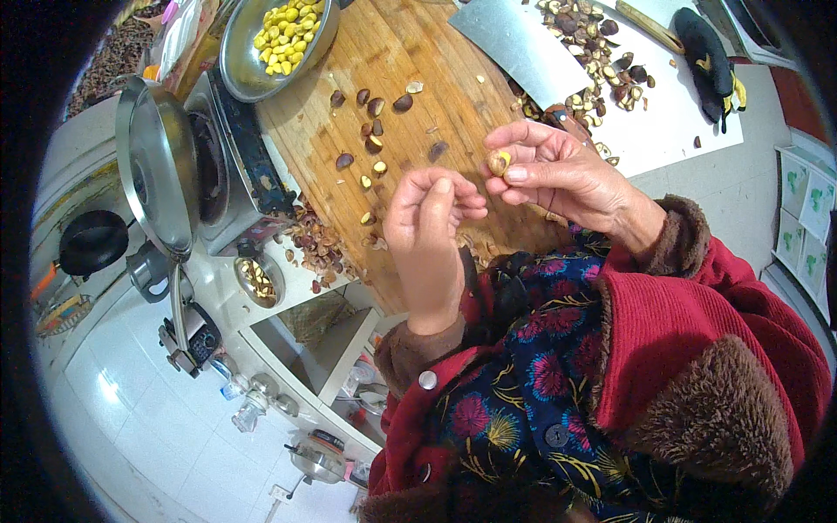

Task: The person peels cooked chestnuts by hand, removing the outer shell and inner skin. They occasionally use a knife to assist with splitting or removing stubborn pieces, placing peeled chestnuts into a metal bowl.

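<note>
My right hand (pixel 558 170) pinches a chestnut (pixel 499 163) between thumb and fingers. Brown skin covers part of it, and yellow flesh shows at its upper edge. Just to its left is my left hand (pixel 430 218), its thumb pressed against curled fingers; whatever they may hold is hidden. Both hands are above the wooden cutting board (pixel 436 78). Beyond and left of my hands, several chestnut pieces lie scattered on the board, among them a dark brown one (pixel 403 103) and a cut one showing pale flesh (pixel 379 167).
A metal bowl (pixel 234 61) with yellow peeled chestnuts stands at the far left. A cleaver (pixel 523 52) lies at the board's right, beside chestnut shells (pixel 623 78). More shells (pixel 318 240) and a small metal bowl (pixel 277 296) are left, near a pan (pixel 166 174).
</note>
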A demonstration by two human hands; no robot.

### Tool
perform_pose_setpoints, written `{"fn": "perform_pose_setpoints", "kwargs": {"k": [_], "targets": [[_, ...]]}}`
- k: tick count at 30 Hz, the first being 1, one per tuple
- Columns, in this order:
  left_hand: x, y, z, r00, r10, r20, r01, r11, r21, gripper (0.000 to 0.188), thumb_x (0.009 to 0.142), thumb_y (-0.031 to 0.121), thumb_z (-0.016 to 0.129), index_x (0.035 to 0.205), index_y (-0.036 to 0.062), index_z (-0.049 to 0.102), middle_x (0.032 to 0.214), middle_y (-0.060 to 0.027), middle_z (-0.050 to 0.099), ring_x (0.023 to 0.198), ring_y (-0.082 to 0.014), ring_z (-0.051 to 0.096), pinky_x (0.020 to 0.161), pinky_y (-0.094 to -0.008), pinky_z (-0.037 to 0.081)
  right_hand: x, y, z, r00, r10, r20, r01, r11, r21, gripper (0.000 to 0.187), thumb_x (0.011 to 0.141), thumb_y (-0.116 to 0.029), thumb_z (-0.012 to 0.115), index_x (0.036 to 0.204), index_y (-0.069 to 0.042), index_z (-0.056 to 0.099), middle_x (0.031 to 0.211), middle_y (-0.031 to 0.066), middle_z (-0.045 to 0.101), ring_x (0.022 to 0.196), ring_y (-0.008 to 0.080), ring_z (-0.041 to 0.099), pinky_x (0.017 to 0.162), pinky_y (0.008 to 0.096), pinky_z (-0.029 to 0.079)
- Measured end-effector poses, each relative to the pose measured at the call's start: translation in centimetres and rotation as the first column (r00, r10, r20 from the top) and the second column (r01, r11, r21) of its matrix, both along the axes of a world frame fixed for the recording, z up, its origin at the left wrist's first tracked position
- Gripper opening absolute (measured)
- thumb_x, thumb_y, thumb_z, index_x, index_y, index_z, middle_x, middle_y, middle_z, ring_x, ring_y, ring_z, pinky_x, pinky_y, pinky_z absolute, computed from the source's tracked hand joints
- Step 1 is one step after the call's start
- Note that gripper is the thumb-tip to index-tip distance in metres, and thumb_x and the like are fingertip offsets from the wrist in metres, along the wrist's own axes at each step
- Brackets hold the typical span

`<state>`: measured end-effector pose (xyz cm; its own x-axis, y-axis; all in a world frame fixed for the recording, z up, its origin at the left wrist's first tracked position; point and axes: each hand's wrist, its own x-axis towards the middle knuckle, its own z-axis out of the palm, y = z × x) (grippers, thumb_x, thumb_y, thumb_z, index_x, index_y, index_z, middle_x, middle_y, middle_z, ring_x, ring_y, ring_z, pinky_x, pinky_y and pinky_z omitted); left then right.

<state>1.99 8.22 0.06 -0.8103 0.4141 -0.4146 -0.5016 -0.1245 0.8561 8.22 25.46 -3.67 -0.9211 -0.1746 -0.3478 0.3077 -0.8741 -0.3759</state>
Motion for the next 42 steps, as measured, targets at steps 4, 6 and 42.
{"fn": "perform_pose_setpoints", "kwargs": {"k": [4,6,42], "targets": [[0.7,0.3,0.5,0.819,-0.306,-0.485,-0.028,0.823,-0.567,0.009,0.086,0.006,0.064,0.093,0.001,0.066,0.087,-0.0079,0.064,0.082,-0.0152,0.061,0.073,-0.028,0.048,-0.2,0.3,-0.2,1.0,0.029,-0.005,-0.029,0.999,0.022,0.031,0.087,-0.007,0.064,0.116,-0.001,0.057,0.099,0.0046,0.065,0.094,0.0148,0.065,0.082,0.026,0.053],[0.5,0.9,0.1,0.709,-0.3,-0.638,-0.158,0.814,-0.559,0.011,0.081,0.006,0.069,0.091,0.0043,0.069,0.087,-0.0073,0.065,0.081,-0.0166,0.061,0.072,-0.028,0.049,-0.1,0.1,-0.6,1.0,0.016,-0.009,-0.015,0.997,0.078,0.029,0.087,-0.007,0.065,0.114,-0.001,0.058,0.1,0.005,0.065,0.093,0.0144,0.065,0.081,0.0254,0.052],[0.7,1.3,1.2,0.991,-0.043,-0.123,0.008,0.962,-0.272,0.022,0.083,-0.003,0.066,0.105,-0.0068,0.063,0.094,-0.0101,0.067,0.086,-0.0124,0.063,0.078,-0.0227,0.052,-0.3,-0.6,0.1,0.979,-0.015,-0.205,0.121,0.85,0.513,0.021,0.083,0.003,0.065,0.105,0.002,0.064,0.095,0.0073,0.067,0.087,0.0106,0.065,0.08,0.0222,0.053]]}}
